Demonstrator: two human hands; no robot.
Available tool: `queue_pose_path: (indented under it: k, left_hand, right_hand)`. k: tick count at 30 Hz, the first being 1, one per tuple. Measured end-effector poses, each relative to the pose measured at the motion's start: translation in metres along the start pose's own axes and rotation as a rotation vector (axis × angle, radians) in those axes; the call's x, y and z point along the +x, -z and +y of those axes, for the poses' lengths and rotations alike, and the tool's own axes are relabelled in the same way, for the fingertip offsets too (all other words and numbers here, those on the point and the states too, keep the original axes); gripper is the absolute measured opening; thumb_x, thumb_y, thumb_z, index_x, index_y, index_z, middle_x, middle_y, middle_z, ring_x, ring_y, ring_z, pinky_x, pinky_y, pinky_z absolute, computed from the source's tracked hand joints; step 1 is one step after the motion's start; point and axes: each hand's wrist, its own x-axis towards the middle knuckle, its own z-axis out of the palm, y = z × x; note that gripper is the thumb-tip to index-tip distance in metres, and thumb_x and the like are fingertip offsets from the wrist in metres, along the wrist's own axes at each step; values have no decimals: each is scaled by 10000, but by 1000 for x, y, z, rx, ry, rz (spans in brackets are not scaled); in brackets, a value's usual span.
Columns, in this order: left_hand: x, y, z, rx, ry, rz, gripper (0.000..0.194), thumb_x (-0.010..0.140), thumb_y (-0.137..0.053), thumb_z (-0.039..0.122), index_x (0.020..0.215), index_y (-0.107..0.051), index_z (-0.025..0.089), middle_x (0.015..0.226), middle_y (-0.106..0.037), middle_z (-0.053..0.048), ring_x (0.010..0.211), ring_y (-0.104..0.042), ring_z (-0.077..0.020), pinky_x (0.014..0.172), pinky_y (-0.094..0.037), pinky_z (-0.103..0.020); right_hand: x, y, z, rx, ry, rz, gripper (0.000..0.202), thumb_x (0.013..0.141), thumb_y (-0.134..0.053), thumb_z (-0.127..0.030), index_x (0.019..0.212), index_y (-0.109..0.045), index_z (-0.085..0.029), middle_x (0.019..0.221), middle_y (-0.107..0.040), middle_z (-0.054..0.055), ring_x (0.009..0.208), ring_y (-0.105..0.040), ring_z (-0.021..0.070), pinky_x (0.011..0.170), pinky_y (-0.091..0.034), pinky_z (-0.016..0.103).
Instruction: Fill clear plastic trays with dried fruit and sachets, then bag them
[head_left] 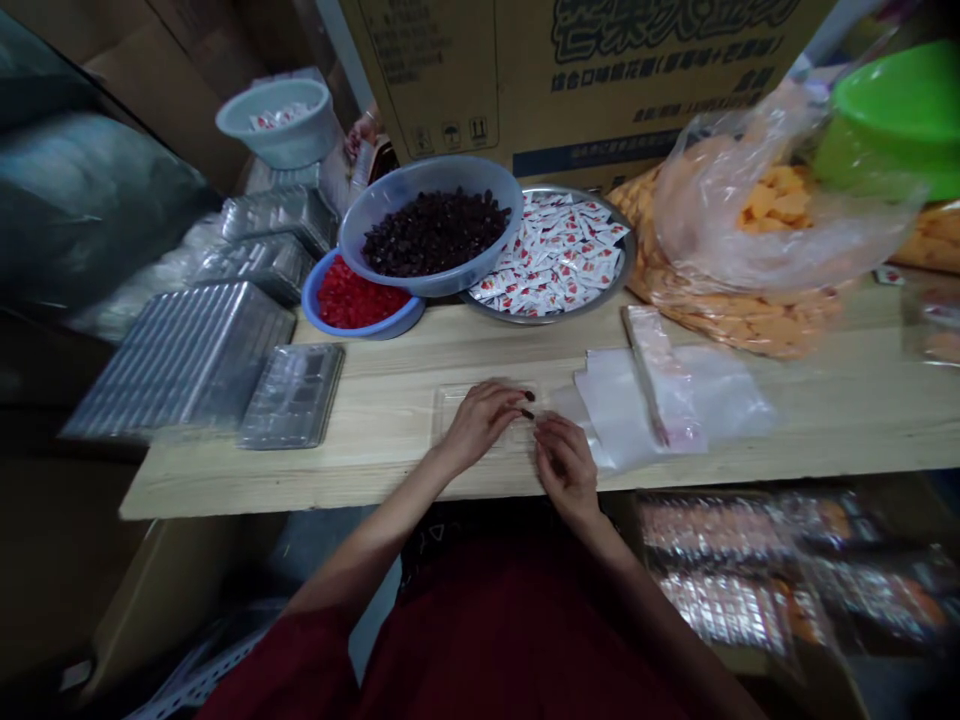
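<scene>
Five open vessels stand out, one of each. The large bowl holds a heap of dark pieces; its base overlaps the small blue bowl of red pieces and the metal pan of printed sachets. A pale bowl with a few sachets sits at the back left, and a green basin at the far right. One big clear bag is full of orange pieces. The heaped pieces and sachets are too many to count.

One clear tray lies flat on the tabletop under the two hands. The left hand has its thumb and forefinger close together, slightly parted; two dark spots at their tips may be pieces, but the blur leaves that unsure. The right hand has its fingers curled in, just beside the left fingertips; I cannot tell whether it grips anything. Clear sleeves lie to its right, a long packet on them.
</scene>
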Motion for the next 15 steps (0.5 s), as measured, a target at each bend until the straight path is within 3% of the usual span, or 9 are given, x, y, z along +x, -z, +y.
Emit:
queue_pose_path:
  k: [2,4,6,8,9,10,13,15]
  left_hand:
    - [3,7,1,35,-2,-26,182,983,-591,315,1096,-729,279,1116,-764,-57,1059,-678,-238,956,-498,-436]
    - [7,23,-3,82,40,61,178,989,-573,329,1044,-732,269,1055,-768,-59,1014,-691,-235,922,-502,-413]
    - [13,54,-15,119,160,337,210,1004,-531,354,1053,-705,247,1017,-757,-58,959,-692,-216,863,-512,-363]
    - [17,95,-36,173,311,669,242,1021,-469,362,1067,-662,224,965,-732,-46,885,-679,-192,812,-512,-319]
    - [19,118,-49,220,378,787,241,1019,-456,355,1062,-646,214,934,-716,-39,859,-669,-186,815,-510,-313]
    - [22,140,-63,272,437,830,214,1000,-480,339,1045,-641,205,927,-706,-41,860,-662,-190,834,-508,-318]
    - [35,190,-105,395,589,649,174,798,-729,300,911,-666,184,953,-691,-78,938,-644,-248,914,-495,-376]
    - [46,207,-124,378,641,503,226,667,-829,278,795,-666,189,879,-683,-75,924,-637,-269,909,-491,-392]
  right_hand:
    - [3,-1,2,-36,12,-64,343,958,-570,-132,1258,-673,-264,1313,-664,93,1353,-526,284,1096,-486,562]
    - [5,-1,3,-52,14,-101,376,964,-566,-135,1302,-654,-275,1345,-653,87,1378,-504,289,1116,-463,582]
    - [5,-1,3,-31,18,-84,369,961,-573,-124,1288,-659,-272,1298,-664,95,1346,-529,290,1093,-482,577]
    - [3,0,4,6,23,-44,352,952,-584,-104,1255,-667,-262,1252,-663,105,1303,-558,288,1057,-510,563]
    - [2,0,4,22,25,-28,345,949,-586,-95,1241,-668,-259,1239,-659,108,1283,-570,285,1040,-521,555]
    - [2,0,4,35,25,-19,341,948,-587,-89,1233,-668,-257,1235,-655,110,1270,-578,284,1031,-528,552]
    - [0,-2,5,42,29,-33,316,950,-586,-96,1211,-671,-254,1226,-653,110,1256,-587,286,1024,-533,557]
    - [-1,-4,6,31,35,-41,294,956,-585,-111,1195,-677,-254,1216,-659,109,1251,-591,290,1018,-537,564]
